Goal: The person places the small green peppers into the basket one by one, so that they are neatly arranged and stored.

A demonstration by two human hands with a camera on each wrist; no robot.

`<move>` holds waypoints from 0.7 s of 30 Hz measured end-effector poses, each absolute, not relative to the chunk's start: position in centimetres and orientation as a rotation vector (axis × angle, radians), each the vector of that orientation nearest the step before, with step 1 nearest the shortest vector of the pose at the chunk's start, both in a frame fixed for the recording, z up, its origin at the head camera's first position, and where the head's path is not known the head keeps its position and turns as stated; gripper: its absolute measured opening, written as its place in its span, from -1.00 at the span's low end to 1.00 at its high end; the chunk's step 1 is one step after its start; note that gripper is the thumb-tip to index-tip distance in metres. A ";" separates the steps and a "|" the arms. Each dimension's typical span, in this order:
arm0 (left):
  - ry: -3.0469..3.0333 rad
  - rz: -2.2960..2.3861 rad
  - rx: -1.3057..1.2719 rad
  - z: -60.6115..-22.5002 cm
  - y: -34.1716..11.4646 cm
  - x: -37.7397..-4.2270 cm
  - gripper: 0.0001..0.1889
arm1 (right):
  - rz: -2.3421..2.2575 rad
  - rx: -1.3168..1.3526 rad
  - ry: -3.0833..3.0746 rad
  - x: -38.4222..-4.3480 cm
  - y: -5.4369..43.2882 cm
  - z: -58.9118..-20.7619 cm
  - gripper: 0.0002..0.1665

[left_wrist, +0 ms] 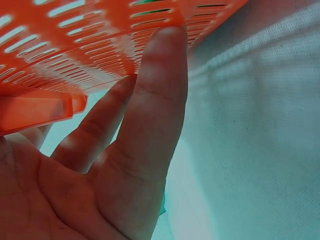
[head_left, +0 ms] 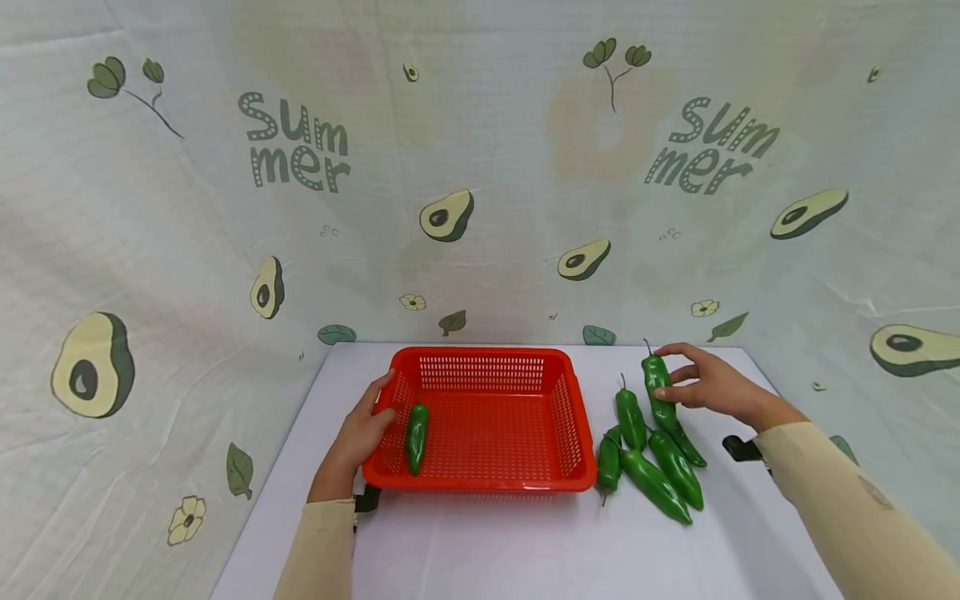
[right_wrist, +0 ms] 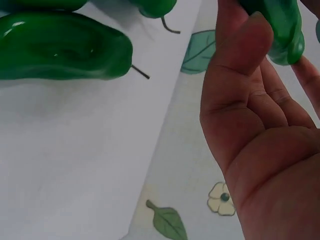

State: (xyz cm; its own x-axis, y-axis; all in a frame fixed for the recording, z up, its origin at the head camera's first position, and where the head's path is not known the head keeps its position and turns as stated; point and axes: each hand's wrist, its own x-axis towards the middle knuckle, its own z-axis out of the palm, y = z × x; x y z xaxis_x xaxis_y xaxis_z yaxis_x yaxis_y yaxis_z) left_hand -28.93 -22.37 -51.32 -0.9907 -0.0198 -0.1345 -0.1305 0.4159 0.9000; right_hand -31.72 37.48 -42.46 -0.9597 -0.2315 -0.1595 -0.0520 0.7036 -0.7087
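A red plastic basket with slotted walls stands on the white table. One green chili pepper lies inside, near its left wall. My left hand grips the basket's left side, thumb over the rim; in the left wrist view, its fingers press against the slotted outside. To the right of the basket, my right hand pinches another green chili pepper between thumb and fingers, stem pointing up and away. Below that pepper, several more green chili peppers lie in a loose cluster beside the basket.
A pale cloth printed with avocados, leaves and lettering hangs behind the table and at both sides. The white table reaches back to it. Dark straps sit at both wrists over beige sleeves.
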 end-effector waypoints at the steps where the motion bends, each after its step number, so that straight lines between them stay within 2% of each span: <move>1: 2.553 1.643 -0.141 -51.3 -22.4 -28.9 -0.28 | -1.106 -0.229 2.680 -32.0 37.0 -42.3 0.10; 14: 2.545 1.656 -0.148 -51.0 -22.3 -29.2 -0.27 | -1.236 -0.293 2.594 -35.1 29.8 -40.4 0.04; 21: 2.539 1.651 -0.164 -51.3 -22.3 -28.8 -0.27 | -1.339 -0.356 2.487 -35.6 25.4 -40.9 -0.03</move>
State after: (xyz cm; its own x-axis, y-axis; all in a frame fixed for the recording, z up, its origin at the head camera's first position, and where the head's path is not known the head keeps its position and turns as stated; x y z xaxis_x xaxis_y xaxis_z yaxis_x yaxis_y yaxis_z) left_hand -28.78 -22.33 -51.28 -0.9882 -0.0308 -0.1498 -0.1494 0.4033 0.9028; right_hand -35.57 25.39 -40.88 -0.9262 -0.3507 -0.1387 -0.0774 0.5366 -0.8403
